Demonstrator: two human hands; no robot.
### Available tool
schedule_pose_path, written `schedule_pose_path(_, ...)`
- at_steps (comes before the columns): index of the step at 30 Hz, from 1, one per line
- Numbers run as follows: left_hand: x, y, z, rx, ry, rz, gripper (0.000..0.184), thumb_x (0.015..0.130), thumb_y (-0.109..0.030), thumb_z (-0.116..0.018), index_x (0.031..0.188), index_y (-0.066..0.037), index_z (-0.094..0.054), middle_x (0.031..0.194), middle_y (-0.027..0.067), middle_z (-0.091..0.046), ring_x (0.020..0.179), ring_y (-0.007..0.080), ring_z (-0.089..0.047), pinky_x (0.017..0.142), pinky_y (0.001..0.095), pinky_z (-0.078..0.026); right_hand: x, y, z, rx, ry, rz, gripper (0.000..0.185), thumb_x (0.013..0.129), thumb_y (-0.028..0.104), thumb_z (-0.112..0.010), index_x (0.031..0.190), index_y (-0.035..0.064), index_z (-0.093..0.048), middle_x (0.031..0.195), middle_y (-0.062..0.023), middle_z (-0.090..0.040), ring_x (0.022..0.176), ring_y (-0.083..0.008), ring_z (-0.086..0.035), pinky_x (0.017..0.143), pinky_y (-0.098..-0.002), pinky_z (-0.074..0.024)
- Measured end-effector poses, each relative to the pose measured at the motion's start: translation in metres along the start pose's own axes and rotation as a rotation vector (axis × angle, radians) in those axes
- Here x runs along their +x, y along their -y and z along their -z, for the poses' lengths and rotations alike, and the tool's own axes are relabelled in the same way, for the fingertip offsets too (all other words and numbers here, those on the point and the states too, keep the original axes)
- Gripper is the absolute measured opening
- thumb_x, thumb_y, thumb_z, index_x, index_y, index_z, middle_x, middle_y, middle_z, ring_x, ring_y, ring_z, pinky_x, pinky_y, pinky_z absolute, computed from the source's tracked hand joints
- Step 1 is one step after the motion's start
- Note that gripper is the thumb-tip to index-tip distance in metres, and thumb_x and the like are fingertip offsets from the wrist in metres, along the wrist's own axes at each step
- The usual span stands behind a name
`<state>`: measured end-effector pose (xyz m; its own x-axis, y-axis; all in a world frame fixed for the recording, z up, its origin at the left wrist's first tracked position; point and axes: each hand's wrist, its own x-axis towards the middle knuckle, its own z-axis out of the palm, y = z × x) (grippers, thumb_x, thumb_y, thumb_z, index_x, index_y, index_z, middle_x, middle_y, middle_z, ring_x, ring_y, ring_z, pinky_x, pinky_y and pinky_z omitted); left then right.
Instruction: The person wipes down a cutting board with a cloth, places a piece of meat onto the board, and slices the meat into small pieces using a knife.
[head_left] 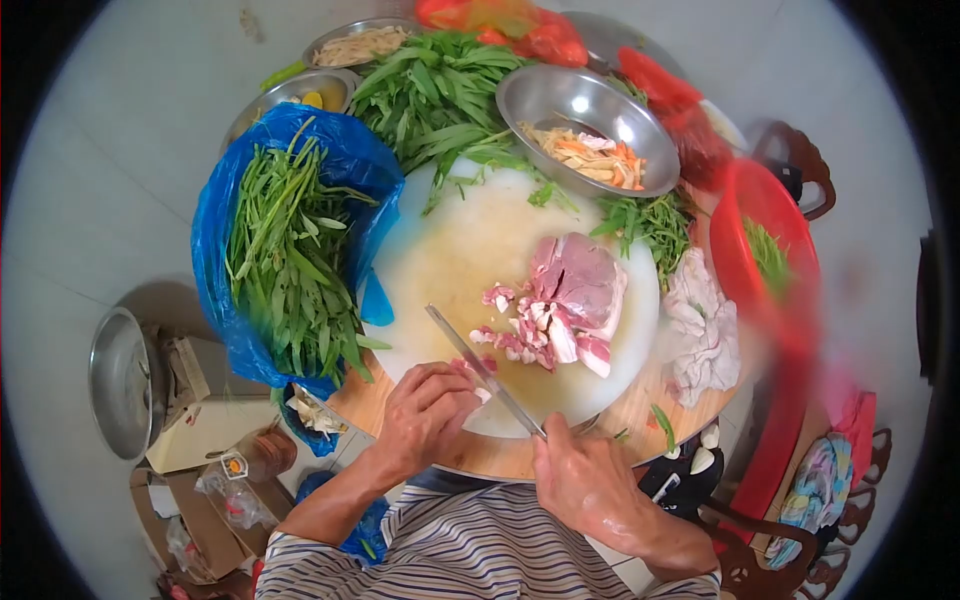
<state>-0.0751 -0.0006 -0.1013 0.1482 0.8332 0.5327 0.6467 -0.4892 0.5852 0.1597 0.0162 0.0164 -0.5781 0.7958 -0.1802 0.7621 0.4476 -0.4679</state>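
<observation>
My right hand [585, 475] is wrapped round the handle of a knife [480, 366], whose blade points up and to the left across the round white cutting board [440, 285]. Curled close beside the blade, my left hand [428, 412] presses a small piece of raw meat [472, 366] on the board. A larger slab of raw meat [578, 275] lies right of centre. Cut strips and bits of meat [535, 335] with pale fat are heaped along its lower left side.
A blue plastic bag of leafy greens [290, 260] stands left of the board. More greens [430, 95] lie behind it. A steel bowl [625, 115] holds shredded vegetables. At right are a crumpled cloth [700, 325] and a red basin [775, 200].
</observation>
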Motion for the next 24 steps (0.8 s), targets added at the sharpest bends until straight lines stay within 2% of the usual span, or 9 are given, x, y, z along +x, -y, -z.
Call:
schedule_pose_path(8,-0.004,0.004,0.001,0.001,0.038,0.054,0.029,0.075,0.000,-0.086,0.100,-0.008,-0.074,0.103,0.0082,-0.076,0.101,0.0302,-0.073,0.087,0.0401,-0.061,0.010,-0.009,0.000,-0.071,0.139,0.041,0.015,0.096,0.008,-0.062,0.098,-0.0063,-0.056,0.060,-0.0223,-0.066,0.056,-0.0418,-0.071,0.051,-0.0509,-0.0574)
schedule_pose_path(11,-0.004,0.003,0.003,-0.010,0.047,0.049,0.025,0.073,0.001,-0.081,0.097,-0.003,-0.076,0.104,0.0110,-0.074,0.100,0.0306,-0.073,0.085,0.0403,-0.062,0.016,-0.007,0.003,-0.096,0.156,0.042,0.013,0.093,0.006,-0.061,0.096,-0.0065,-0.057,0.062,-0.0241,-0.067,0.059,-0.0421,-0.073,0.055,-0.0500,-0.0599)
schedule_pose_path(12,-0.003,0.002,0.004,-0.018,0.061,0.058,0.025,0.074,0.001,-0.081,0.098,-0.003,-0.076,0.105,0.0107,-0.074,0.100,0.0304,-0.073,0.085,0.0403,-0.062,0.021,-0.005,0.004,-0.094,0.156,0.043,0.013,0.093,0.006,-0.061,0.096,-0.0065,-0.057,0.062,-0.0241,-0.067,0.059,-0.0421,-0.073,0.055,-0.0500,-0.0599)
schedule_pose_path(14,-0.002,0.001,0.006,-0.024,0.078,0.063,0.026,0.074,0.001,-0.081,0.099,-0.004,-0.076,0.105,0.0103,-0.074,0.101,0.0302,-0.073,0.085,0.0403,-0.062,0.037,0.003,0.002,-0.022,0.163,0.056,0.019,0.101,0.010,-0.056,0.101,-0.0084,-0.055,0.062,-0.0278,-0.065,0.060,-0.0478,-0.071,0.057,-0.0565,-0.0577)
schedule_pose_path(18,0.004,-0.001,0.008,-0.043,0.087,0.057,0.027,0.076,0.002,-0.083,0.100,-0.006,-0.075,0.104,0.0090,-0.075,0.100,0.0306,-0.073,0.086,0.0401,-0.061,0.065,0.004,-0.018,-0.010,0.051,0.135,0.018,0.100,0.010,-0.056,0.102,-0.0086,-0.056,0.064,-0.0293,-0.067,0.062,-0.0476,-0.072,0.058,-0.0556,-0.0589)
schedule_pose_path(21,0.005,-0.003,0.007,-0.052,0.068,0.054,0.026,0.077,0.001,-0.083,0.100,-0.007,-0.074,0.103,0.0087,-0.075,0.100,0.0311,-0.073,0.086,0.0402,-0.061,0.060,-0.005,-0.018,-0.020,0.037,0.104,0.019,0.100,0.010,-0.057,0.102,-0.0081,-0.056,0.063,-0.0288,-0.066,0.061,-0.0477,-0.072,0.058,-0.0559,-0.0589)
schedule_pose_path(23,0.003,-0.004,0.007,-0.056,0.046,0.066,0.026,0.078,0.002,-0.083,0.100,-0.007,-0.074,0.103,0.0086,-0.075,0.101,0.0312,-0.073,0.087,0.0403,-0.061,0.047,-0.015,-0.008,-0.156,0.012,-0.032,0.014,0.096,0.006,-0.058,0.100,-0.0074,-0.058,0.066,-0.0269,-0.069,0.064,-0.0436,-0.075,0.057,-0.0515,-0.0607)
schedule_pose_path(24,0.003,-0.005,0.008,-0.067,0.057,0.075,0.026,0.079,0.002,-0.083,0.101,-0.007,-0.074,0.103,0.0085,-0.075,0.102,0.0313,-0.073,0.088,0.0405,-0.061,0.042,-0.016,-0.002,-0.159,0.017,-0.030,0.014,0.096,0.006,-0.058,0.100,-0.0074,-0.058,0.066,-0.0269,-0.069,0.064,-0.0436,-0.075,0.057,-0.0515,-0.0607)
